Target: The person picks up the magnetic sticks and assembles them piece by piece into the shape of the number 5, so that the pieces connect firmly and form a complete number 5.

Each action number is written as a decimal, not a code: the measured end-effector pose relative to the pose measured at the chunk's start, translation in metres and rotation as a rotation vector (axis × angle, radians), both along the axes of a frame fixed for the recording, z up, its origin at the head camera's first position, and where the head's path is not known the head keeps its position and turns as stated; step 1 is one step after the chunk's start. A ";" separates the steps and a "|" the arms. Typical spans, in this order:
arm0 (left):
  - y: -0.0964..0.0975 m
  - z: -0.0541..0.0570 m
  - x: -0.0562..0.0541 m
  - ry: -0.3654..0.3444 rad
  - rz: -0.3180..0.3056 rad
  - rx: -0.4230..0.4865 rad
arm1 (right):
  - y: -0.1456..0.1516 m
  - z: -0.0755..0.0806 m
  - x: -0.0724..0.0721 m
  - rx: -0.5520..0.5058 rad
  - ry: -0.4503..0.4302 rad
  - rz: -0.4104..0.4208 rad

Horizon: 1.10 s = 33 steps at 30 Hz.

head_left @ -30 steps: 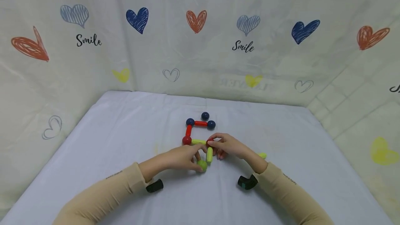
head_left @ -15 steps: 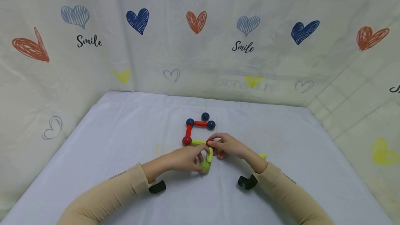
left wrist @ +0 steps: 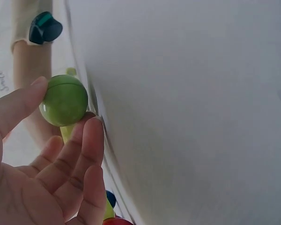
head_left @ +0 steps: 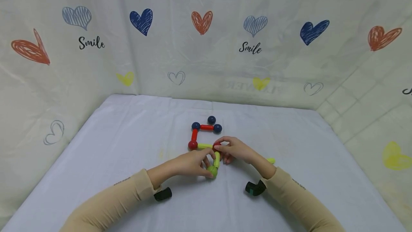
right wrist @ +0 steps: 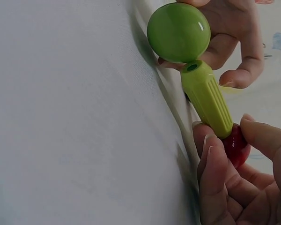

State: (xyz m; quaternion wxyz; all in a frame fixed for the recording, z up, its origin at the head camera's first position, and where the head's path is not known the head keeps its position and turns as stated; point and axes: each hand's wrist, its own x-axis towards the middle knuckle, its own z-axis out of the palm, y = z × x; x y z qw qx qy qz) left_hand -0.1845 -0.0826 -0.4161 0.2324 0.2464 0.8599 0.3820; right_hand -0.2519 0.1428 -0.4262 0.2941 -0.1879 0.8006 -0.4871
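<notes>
My left hand pinches a green ball between thumb and fingers. The ball sits right at the hollow end of a ribbed yellow-green rod. At the rod's other end, my right hand grips a red ball with thumb and fingers. From that red ball another yellow-green rod runs left to a second red ball. A red rod leads from there up to a dark blue ball, and a second red rod joins it to another blue ball.
A loose dark blue ball lies just beyond the chain. Another yellow-green piece shows past the right forearm. Dark wrist devices hang under both cuffs. Behind the white-covered table stands a curtain printed with hearts.
My left hand has moved slightly right with the green ball, bringing it up to the near end of the rod. The right hand has stayed at the red ball.
</notes>
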 end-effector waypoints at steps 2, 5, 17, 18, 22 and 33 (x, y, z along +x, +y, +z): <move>0.001 0.000 0.000 0.003 0.002 -0.003 | 0.000 -0.001 0.000 -0.006 -0.003 -0.005; 0.002 0.000 -0.001 0.003 0.005 -0.003 | 0.000 -0.001 -0.001 -0.011 -0.004 -0.017; 0.003 -0.004 -0.004 -0.012 0.015 0.020 | -0.002 -0.003 0.000 -0.016 -0.014 -0.057; 0.003 -0.003 -0.005 -0.012 0.013 0.019 | -0.002 -0.003 0.000 -0.015 -0.015 -0.057; 0.001 -0.002 -0.008 -0.017 0.007 0.020 | 0.000 -0.003 -0.001 -0.027 -0.015 -0.044; -0.039 0.018 -0.039 0.110 0.130 0.066 | 0.002 -0.004 -0.001 -0.012 -0.019 -0.056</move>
